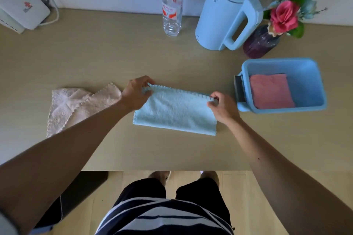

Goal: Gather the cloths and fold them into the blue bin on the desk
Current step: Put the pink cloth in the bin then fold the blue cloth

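Observation:
A light blue cloth [175, 112] lies folded in half on the desk in front of me. My left hand [136, 93] pinches its far left corner and my right hand [222, 108] pinches its far right corner. A pale pink cloth [76, 105] lies crumpled on the desk to the left, partly under my left forearm. The blue bin [309, 74] stands at the right with a folded red-pink cloth [271, 90] flat inside it.
Along the back wall stand a clear water bottle [172, 5], a light blue kettle [227, 9] and a purple vase of flowers [261, 43]. A white box with cables [23, 7] sits at the far left. The desk's front edge [162, 170] is near my legs.

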`<action>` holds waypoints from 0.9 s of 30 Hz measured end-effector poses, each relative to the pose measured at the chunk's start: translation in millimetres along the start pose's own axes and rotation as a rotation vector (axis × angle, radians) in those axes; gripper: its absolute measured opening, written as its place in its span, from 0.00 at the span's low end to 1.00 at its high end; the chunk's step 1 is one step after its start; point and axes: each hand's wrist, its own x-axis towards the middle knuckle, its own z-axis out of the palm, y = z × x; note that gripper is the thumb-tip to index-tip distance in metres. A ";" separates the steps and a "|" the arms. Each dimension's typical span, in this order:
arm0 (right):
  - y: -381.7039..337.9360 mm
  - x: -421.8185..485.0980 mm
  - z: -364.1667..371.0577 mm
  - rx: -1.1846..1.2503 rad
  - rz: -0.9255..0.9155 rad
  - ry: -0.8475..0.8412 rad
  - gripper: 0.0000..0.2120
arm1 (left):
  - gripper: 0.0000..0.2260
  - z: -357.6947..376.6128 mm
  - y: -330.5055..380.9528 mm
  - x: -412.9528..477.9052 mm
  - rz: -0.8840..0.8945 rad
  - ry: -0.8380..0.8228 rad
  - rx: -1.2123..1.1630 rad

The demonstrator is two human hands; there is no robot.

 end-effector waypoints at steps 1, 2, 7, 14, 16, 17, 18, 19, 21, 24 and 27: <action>1.1 3.5 1.9 -0.022 0.002 0.005 0.11 | 0.12 1.2 -0.7 2.1 0.011 -0.004 0.006; 2.5 6.9 3.7 -0.041 0.003 0.010 0.10 | 0.12 2.2 -0.9 4.0 0.018 -0.010 0.011; 5.1 12.6 9.0 -0.057 0.016 0.065 0.11 | 0.13 8.4 -5.9 11.9 0.021 0.000 0.004; 3.6 -5.7 28.1 -0.377 -0.393 0.229 0.17 | 0.07 23.5 14.5 -19.9 0.213 0.121 0.331; 8.4 -11.7 38.0 -0.376 -0.436 0.085 0.17 | 0.06 41.7 20.5 -45.4 0.166 -0.061 0.355; 12.3 -14.8 41.6 -0.377 -0.426 0.042 0.18 | 0.09 52.0 20.6 -56.5 0.133 -0.122 0.388; 15.8 -18.1 44.2 -0.378 -0.410 0.026 0.19 | 0.13 61.7 18.9 -64.4 0.104 -0.150 0.421; 18.0 -22.5 45.9 -0.382 -0.385 0.028 0.19 | 0.16 68.9 17.7 -68.0 0.086 -0.147 0.448; 19.7 -36.5 48.9 -0.398 -0.317 0.039 0.20 | 0.20 77.4 18.2 -63.8 0.112 -0.110 0.505; 19.5 -69.9 58.5 -0.391 -0.268 0.024 0.24 | 0.29 85.5 20.2 -44.5 0.232 -0.152 0.575; 19.3 -103.2 69.6 -0.324 -0.366 -0.173 0.27 | 0.32 90.0 19.5 -27.3 0.363 -0.283 0.623</action>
